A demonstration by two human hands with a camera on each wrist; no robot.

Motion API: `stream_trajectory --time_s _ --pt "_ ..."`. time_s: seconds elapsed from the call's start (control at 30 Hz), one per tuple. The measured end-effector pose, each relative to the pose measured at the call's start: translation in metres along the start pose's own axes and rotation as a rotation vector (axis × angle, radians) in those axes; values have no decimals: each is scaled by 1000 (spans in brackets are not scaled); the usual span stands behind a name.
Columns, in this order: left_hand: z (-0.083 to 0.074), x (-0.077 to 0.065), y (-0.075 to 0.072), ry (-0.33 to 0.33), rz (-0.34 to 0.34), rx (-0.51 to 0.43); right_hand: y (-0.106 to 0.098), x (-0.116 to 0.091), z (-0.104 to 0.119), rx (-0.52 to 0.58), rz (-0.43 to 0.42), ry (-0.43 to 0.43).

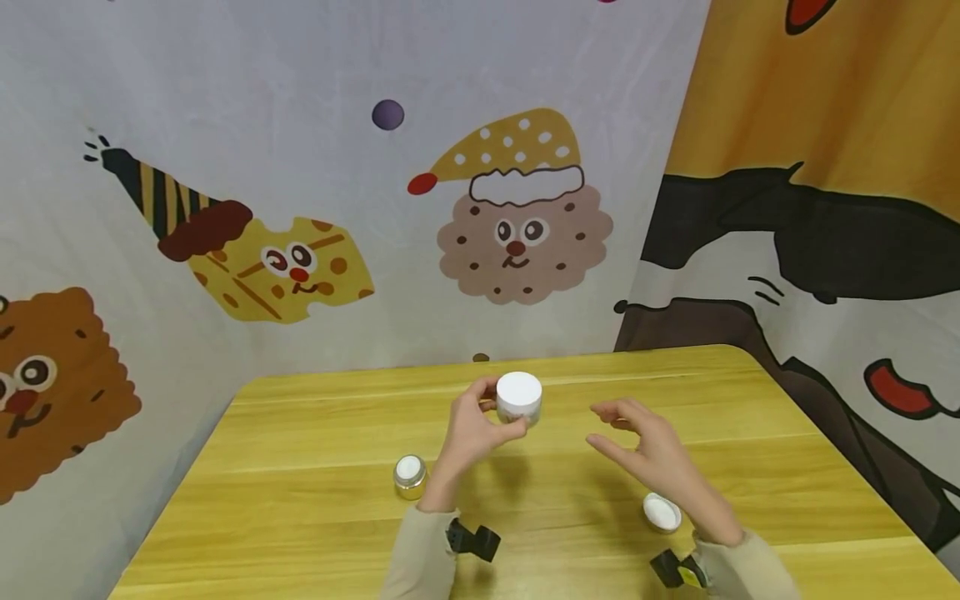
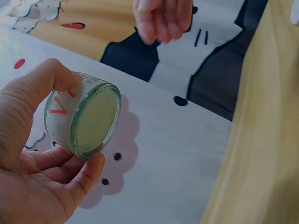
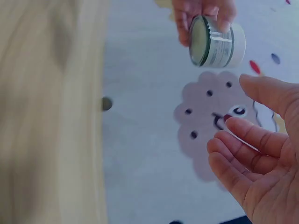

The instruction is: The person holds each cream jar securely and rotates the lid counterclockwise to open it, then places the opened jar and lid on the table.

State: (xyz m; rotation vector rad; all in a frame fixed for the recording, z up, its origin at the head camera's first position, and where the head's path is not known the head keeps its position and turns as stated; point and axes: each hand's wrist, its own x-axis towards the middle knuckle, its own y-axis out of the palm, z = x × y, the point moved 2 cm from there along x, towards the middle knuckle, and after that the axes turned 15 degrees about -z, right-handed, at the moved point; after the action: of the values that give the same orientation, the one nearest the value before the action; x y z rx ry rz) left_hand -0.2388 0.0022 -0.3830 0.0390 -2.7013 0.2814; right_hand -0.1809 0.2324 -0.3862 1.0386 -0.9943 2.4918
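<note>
A white-lidded cream jar [image 1: 519,398] is held up above the table by my left hand [image 1: 474,425], thumb on one side and fingers on the other. In the left wrist view the jar [image 2: 96,119] shows its greenish glass base and red lettering, partly hidden by the thumb. My right hand [image 1: 651,446] hovers to the right of the jar, apart from it, with thumb and fingers spread and nothing between them. In the right wrist view that hand [image 3: 266,149] has loosely bent fingers.
On the wooden table [image 1: 315,533] stands a small jar with a gold base and white top [image 1: 409,477], left of my left wrist. A round white lid-like piece [image 1: 662,512] lies beside my right forearm. A cartoon-printed curtain [image 1: 315,75] hangs behind the table.
</note>
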Motion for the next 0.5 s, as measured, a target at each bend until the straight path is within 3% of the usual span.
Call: stream_trajectory --time_s 0.17,0.5 --pt "-33 -2 -9 39 -13 -22 8 15 15 43 -37 6" --pt "-14 4 -9 76 -51 -86 21 38 36 156 -66 30"
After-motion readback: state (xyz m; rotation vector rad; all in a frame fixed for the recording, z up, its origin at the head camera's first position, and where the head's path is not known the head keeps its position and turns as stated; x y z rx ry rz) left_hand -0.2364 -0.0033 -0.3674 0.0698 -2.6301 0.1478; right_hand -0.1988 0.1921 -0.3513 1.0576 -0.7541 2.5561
